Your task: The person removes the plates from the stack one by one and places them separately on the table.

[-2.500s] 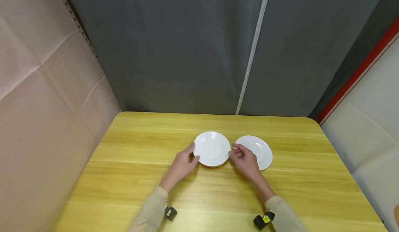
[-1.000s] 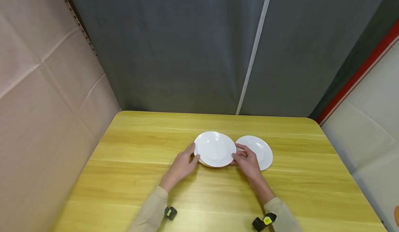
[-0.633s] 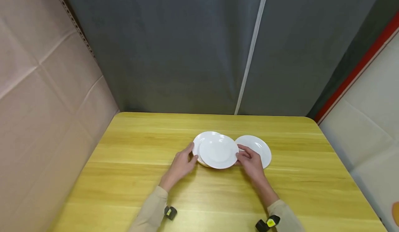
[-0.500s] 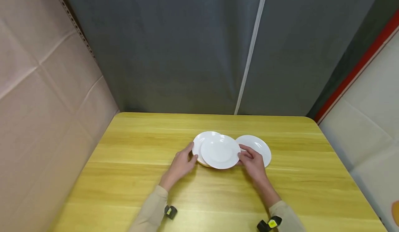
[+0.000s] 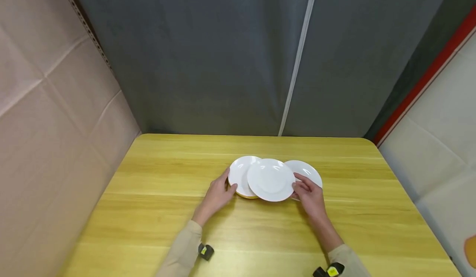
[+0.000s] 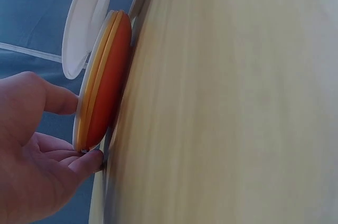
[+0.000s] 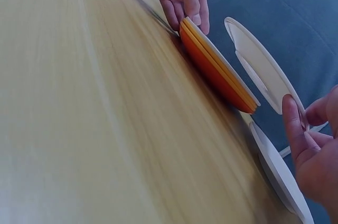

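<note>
A white plate [image 5: 270,180] is tilted in the air between a stack and another plate. My right hand [image 5: 311,195] pinches its right rim, thumb on one face and fingers on the other, as the right wrist view shows. My left hand [image 5: 215,195] grips the left edge of the stack of plates [image 5: 239,177], index finger and thumb spread along the rim. That stack has a white plate on top and orange ones [image 7: 211,71] beneath. To the right, a second white plate [image 5: 302,167] lies on the table, partly hidden by the held plate and my right hand.
The wooden table [image 5: 156,211] runs back to a dark grey curtain [image 5: 208,62]. A pale cloth wall [image 5: 55,124] stands on the left, a white panel [image 5: 439,136] with red trim on the right. An orange round thing [image 5: 470,251] shows at the far right edge.
My right hand has taken the top white plate off the stack and carried it to the right, so it now overlaps the right-hand plate in view. My left hand stays at the stack.
</note>
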`<state>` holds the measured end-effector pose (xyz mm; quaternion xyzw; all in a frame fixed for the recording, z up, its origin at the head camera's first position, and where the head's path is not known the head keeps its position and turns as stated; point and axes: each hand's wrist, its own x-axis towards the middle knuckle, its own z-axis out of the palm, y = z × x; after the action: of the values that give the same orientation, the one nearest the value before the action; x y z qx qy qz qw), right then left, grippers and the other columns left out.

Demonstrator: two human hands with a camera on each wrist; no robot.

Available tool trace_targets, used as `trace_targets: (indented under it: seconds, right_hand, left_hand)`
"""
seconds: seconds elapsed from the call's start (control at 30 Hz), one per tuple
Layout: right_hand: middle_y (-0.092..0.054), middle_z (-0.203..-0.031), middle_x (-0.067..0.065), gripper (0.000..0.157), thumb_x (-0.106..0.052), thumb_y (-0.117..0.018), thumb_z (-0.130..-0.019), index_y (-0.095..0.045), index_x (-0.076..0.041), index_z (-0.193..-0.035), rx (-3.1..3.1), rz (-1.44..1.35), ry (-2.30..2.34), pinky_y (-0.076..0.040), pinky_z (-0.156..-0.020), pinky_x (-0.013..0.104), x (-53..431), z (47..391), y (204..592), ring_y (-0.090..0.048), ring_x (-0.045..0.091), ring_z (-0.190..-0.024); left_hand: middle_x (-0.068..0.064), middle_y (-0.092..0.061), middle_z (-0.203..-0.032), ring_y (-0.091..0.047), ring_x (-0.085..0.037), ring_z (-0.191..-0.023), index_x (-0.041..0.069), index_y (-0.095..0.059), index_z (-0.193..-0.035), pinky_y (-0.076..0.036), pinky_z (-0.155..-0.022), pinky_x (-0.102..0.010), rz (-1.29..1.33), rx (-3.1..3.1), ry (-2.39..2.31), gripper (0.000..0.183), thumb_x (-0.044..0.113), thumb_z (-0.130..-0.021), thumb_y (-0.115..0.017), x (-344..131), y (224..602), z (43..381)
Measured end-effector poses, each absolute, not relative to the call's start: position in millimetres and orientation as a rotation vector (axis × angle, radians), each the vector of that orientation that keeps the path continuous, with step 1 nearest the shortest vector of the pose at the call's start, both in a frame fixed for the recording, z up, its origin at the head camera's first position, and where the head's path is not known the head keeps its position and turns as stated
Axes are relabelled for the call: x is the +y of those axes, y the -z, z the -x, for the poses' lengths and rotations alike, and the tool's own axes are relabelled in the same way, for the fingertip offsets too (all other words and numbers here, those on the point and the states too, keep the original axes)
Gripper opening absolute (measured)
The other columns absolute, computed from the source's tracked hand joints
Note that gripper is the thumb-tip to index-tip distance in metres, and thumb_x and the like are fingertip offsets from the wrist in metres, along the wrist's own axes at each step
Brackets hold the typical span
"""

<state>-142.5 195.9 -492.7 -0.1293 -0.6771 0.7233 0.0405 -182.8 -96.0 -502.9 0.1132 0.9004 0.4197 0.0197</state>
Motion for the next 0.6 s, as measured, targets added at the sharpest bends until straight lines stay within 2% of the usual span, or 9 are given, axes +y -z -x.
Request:
trace_targets:
  seconds: [0.3,0.6]
  right_hand:
    - [-0.074,-0.084,-0.008,0.041,0.002,-0.060,-0.098,-0.054,0.009,-0.138,-2.014,0.403,-2.222,-0.063,-0.068,0.023,207,137,493,-0.070,0.006,-0.068]
    - [-0.073,-0.083,-0.008,0.040,0.003,-0.060,-0.097,-0.056,0.009,-0.137,-2.019,0.427,-2.182,-0.061,-0.068,0.021,217,134,492,-0.069,0.005,-0.069]
  left_hand:
    - [-0.021,-0.027,-0.165,-0.028,-0.032,-0.153,-0.003,-0.030,-0.157,-0.026,-0.125,-0.045,-0.363,2.768,-1.316,0.071,0.024,-0.099,-0.063,-93,503,184]
    - [-0.019,-0.025,-0.166,-0.026,-0.031,-0.154,-0.002,-0.031,-0.156,-0.025,-0.126,-0.045,-0.386,2.768,-1.282,0.069,0.024,-0.100,-0.062,-91,502,183]
